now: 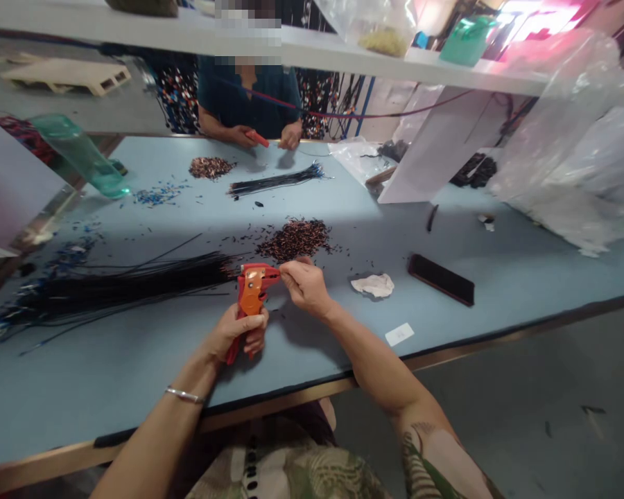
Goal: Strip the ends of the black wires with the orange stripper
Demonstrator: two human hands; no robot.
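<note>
My left hand is wrapped round the handles of an orange and red wire stripper, held upright over the table with its jaws pointing right. At the jaw tip, my right hand is closed in a pinch; whatever sits between its fingertips is too small to make out. Left of the stripper lies a thick bundle of black wires, with blue and silvery ends at its far left. Just behind my right hand is a heap of small black and copper-coloured offcuts.
Across the table, a co-worker's hands hold a red tool near a smaller wire bundle. A phone, crumpled white scrap and white label lie rightward. A green bottle stands left. A shelf crosses overhead.
</note>
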